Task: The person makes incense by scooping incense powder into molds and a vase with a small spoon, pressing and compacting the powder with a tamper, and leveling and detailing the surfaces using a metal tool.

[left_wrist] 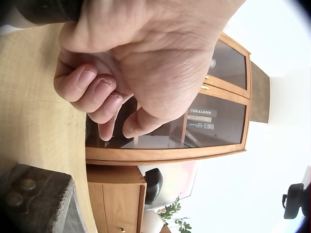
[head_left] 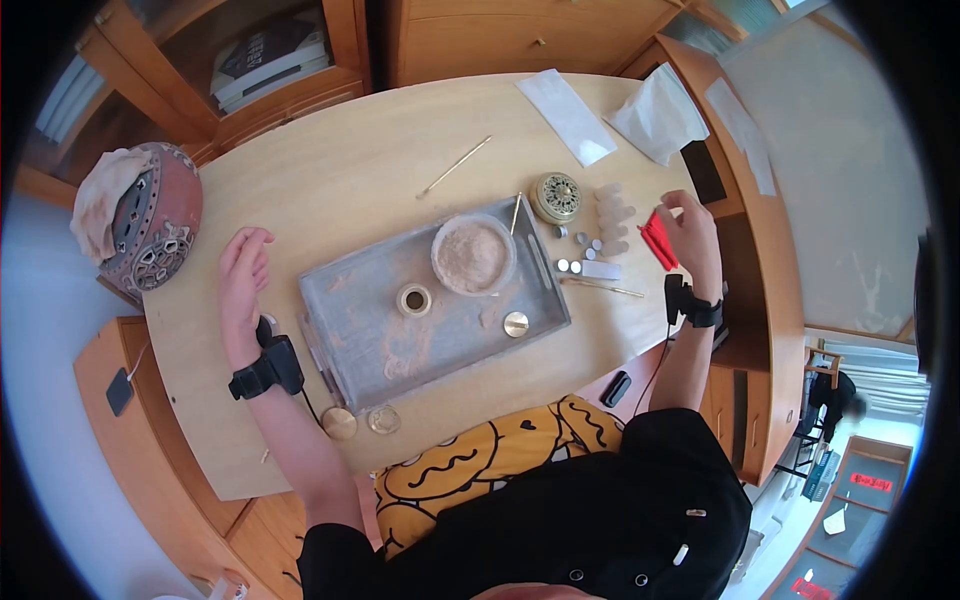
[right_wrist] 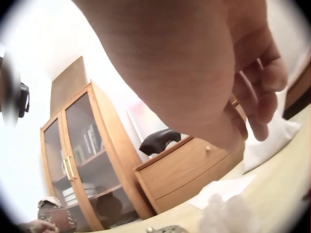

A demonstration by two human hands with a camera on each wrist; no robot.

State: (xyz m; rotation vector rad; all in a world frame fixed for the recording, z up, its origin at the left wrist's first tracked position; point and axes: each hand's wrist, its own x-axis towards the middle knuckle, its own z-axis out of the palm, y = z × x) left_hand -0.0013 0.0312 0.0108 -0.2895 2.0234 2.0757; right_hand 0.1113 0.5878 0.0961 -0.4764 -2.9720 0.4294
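Note:
My left hand [head_left: 243, 285] rests by the left side of the grey tray [head_left: 350, 300], its fingers loosely curled and holding nothing in the left wrist view. On the right, my right hand [head_left: 694, 240] is beside a bundle of red, stick-like pieces [head_left: 657, 242], which overlaps it in the head view. Its fingers [right_wrist: 265, 104] bend loosely with nothing between them. A bowl of pale brownish powder [head_left: 474, 255] stands in the tray with a small brass-rimmed pot [head_left: 413, 300] and a round brass disc [head_left: 516, 324]. Powder is scattered over the tray floor.
A brass openwork-lidded burner [head_left: 556, 198], small cylinders [head_left: 569, 267] and a knobbly translucent piece [head_left: 612, 218] lie right of the tray. Thin brass tools [head_left: 455, 166], white sheets [head_left: 568, 115] and a white bag [head_left: 660, 115] lie around. A patterned reddish pot [head_left: 180, 205] stands far left.

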